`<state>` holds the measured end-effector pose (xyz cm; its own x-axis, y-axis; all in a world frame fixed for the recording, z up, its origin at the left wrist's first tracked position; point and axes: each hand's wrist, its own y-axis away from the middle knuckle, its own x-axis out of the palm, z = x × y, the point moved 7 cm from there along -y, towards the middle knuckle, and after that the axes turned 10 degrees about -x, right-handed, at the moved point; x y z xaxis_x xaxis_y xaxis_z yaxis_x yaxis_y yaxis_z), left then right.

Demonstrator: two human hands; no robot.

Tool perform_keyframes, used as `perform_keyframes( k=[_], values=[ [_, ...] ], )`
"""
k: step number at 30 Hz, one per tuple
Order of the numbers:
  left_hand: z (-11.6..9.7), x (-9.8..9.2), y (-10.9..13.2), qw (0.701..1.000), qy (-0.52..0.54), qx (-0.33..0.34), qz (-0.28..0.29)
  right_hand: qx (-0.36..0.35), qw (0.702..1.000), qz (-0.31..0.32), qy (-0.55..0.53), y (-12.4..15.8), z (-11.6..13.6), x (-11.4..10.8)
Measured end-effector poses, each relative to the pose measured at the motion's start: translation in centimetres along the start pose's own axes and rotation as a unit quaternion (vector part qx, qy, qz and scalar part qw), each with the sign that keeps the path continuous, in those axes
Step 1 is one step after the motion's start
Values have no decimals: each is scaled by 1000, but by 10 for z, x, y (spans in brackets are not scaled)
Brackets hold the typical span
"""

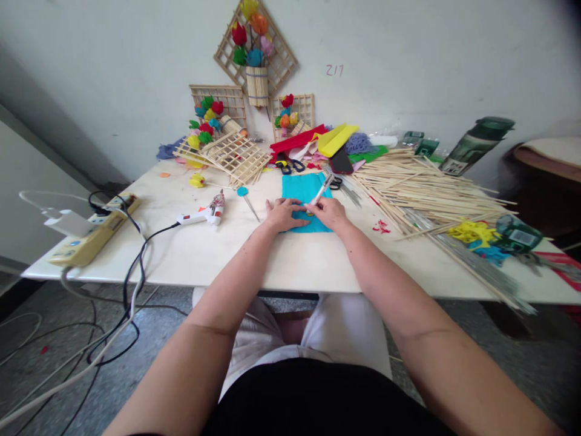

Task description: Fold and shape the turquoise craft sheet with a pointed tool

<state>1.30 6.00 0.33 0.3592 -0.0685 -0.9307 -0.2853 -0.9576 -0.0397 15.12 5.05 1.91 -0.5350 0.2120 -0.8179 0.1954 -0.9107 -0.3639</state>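
A blue felt sheet [303, 189] lies flat on the white table [281, 257] in front of me. My left hand [282, 214] rests on its near left edge with fingers spread flat, pressing it down. My right hand [330, 212] is closed around a white pen-like tool [320, 191] whose tip meets the felt near a small yellowish round piece [310, 212]. Black-handled scissors [336, 181] lie just beyond the sheet's far right corner.
A white glue gun [205, 213] lies to the left, its cord running to a power strip [93, 231] at the table's left edge. A big pile of bamboo sticks [417, 189] fills the right side. Stick lattices with felt flowers [227, 148] stand at the back.
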Motion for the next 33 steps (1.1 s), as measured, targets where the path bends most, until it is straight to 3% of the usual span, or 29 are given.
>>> perform_keyframes(
  k=[13,22,33],
  values=[
    [-12,-9,5,998,-60,-1,-13,47,997,-19,-66,0,-11,0],
    [-23,-15,2,993,-37,-36,-109,62,997,-29,-46,1,-9,-3],
    [-10,-6,-10,994,6,-106,-40,46,998,-35,-32,-1,0,-2]
  ],
)
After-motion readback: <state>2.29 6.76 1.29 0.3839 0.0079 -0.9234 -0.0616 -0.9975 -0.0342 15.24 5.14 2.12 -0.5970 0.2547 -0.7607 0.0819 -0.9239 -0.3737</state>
